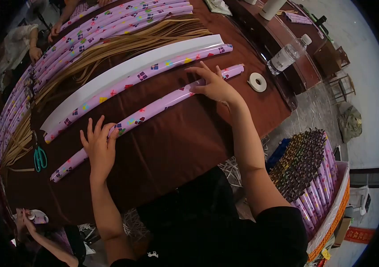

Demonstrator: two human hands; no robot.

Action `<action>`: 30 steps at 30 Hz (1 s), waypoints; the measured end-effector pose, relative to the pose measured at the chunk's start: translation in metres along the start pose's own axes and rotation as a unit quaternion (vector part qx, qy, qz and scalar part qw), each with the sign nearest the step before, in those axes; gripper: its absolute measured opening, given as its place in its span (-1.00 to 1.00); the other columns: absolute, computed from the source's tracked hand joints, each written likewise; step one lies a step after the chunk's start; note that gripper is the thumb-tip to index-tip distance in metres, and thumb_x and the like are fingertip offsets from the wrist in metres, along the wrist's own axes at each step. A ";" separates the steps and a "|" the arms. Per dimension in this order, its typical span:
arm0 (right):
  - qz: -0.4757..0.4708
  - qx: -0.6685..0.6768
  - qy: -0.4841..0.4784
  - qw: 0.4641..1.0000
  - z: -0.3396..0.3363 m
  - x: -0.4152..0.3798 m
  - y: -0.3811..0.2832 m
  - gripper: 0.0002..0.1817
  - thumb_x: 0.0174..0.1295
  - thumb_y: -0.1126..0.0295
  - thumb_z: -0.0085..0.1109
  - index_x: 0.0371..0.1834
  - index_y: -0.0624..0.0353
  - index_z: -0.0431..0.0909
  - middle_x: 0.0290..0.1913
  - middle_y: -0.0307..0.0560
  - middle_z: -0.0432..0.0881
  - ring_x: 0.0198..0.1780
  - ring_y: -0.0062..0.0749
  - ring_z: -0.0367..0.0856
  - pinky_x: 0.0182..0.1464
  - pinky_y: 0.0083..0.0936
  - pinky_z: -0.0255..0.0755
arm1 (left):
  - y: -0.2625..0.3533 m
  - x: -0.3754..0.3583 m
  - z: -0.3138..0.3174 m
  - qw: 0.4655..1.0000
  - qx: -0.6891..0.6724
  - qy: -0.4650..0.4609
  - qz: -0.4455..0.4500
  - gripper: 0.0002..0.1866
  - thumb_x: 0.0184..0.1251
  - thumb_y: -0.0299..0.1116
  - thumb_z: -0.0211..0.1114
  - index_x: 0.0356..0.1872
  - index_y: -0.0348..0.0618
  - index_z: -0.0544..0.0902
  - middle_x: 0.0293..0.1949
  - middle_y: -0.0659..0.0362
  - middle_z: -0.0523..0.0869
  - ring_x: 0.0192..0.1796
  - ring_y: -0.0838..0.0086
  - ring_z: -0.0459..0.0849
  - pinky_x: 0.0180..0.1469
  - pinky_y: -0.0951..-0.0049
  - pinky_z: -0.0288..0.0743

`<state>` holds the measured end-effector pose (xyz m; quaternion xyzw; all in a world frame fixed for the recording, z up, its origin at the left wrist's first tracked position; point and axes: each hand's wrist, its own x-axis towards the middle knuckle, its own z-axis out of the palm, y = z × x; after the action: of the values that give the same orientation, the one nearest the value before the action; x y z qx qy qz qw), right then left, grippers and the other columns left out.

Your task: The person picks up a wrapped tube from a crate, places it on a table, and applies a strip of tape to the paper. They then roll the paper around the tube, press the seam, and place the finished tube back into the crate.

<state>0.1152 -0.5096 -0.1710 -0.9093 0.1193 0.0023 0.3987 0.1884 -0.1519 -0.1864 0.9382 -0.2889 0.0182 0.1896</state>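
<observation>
A roll of pink patterned wrapping paper lies slantwise on the brown cloth in front of me. My left hand rests across its nearer left part, fingers spread over the roll and thumb against it. Toward the right end, my right hand lies over the same roll, with thumb and fingers apart on it. Just beyond is a second sheet of wrapping paper, partly rolled, its white underside showing along the far edge. Neither palm's contact with the roll is visible.
Teal-handled scissors lie left; a tape roll and water bottle are right. Brown strips and finished rolls fill the far side. An orange basket holds more rolls. Other people's hands are at the left.
</observation>
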 end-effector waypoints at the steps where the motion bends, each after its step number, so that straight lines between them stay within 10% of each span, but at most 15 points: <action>1: 0.000 0.001 0.000 1.000 -0.001 0.000 0.004 -0.29 0.07 0.32 0.32 0.39 -0.06 0.39 0.46 0.09 0.33 0.64 -0.28 -0.17 0.54 -0.03 -0.66 | 0.000 0.000 0.001 1.000 0.000 -0.001 0.000 -0.69 0.54 -0.09 0.04 0.00 -0.01 0.64 0.35 0.09 0.47 0.54 0.10 0.13 0.53 -0.11 -0.32; 16: -0.002 -0.001 0.021 1.000 0.001 0.000 0.000 -0.28 0.04 0.36 0.31 0.38 -0.04 0.39 0.46 0.23 0.28 0.63 -0.28 -0.10 0.55 -0.07 -0.66 | 0.001 0.000 0.000 1.000 0.001 0.002 -0.002 -0.68 0.54 -0.09 0.04 0.00 -0.03 0.65 0.35 0.08 0.47 0.54 0.09 0.12 0.53 -0.13 -0.31; 22: -0.041 -0.015 0.076 0.996 0.009 -0.001 -0.005 -0.30 0.03 0.44 0.24 0.37 -0.03 0.39 0.42 0.00 0.38 0.61 -0.18 -0.06 0.55 0.04 -0.55 | -0.002 0.000 0.002 1.000 0.008 0.016 0.005 -0.68 0.53 -0.09 0.05 0.01 -0.02 0.65 0.34 0.08 0.47 0.53 0.08 0.14 0.53 -0.12 -0.28; 24: -0.214 -0.008 0.146 0.966 0.021 0.001 -0.015 -0.33 0.05 0.45 0.22 0.35 -0.03 0.41 0.39 -0.02 0.40 0.60 -0.16 -0.01 0.54 0.09 -0.50 | -0.003 0.000 0.004 1.000 0.015 0.019 0.011 -0.68 0.53 -0.08 0.05 0.01 -0.02 0.64 0.35 0.08 0.47 0.52 0.08 0.15 0.53 -0.11 -0.26; 30: -0.176 -0.020 0.090 0.980 0.040 0.002 -0.014 -0.40 0.05 0.34 0.31 0.26 0.00 0.48 0.35 -0.10 0.45 0.58 -0.18 0.04 0.52 0.19 -0.47 | -0.002 0.000 0.002 1.000 0.017 0.014 0.008 -0.68 0.53 -0.08 0.05 0.01 -0.01 0.64 0.35 0.09 0.47 0.53 0.08 0.14 0.52 -0.12 -0.26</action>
<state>0.1242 -0.4719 -0.1886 -0.9202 -0.0074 -0.1478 0.3624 0.1894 -0.1508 -0.1893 0.9385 -0.2938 0.0381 0.1775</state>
